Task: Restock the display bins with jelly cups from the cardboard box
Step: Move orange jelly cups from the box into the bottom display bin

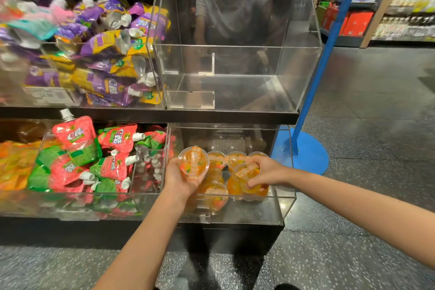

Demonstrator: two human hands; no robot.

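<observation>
Left hand grip clamped on jelly cup, right hand grip pinching tilted cup, fingertips partly hidden

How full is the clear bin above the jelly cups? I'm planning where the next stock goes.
Empty: through the upper right bin only its bare clear walls and floor show.

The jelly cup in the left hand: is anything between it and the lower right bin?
Nothing visible blocks it. The left hand holds the jelly cup over the open top of the lower right bin, where other orange cups already lie.
</observation>
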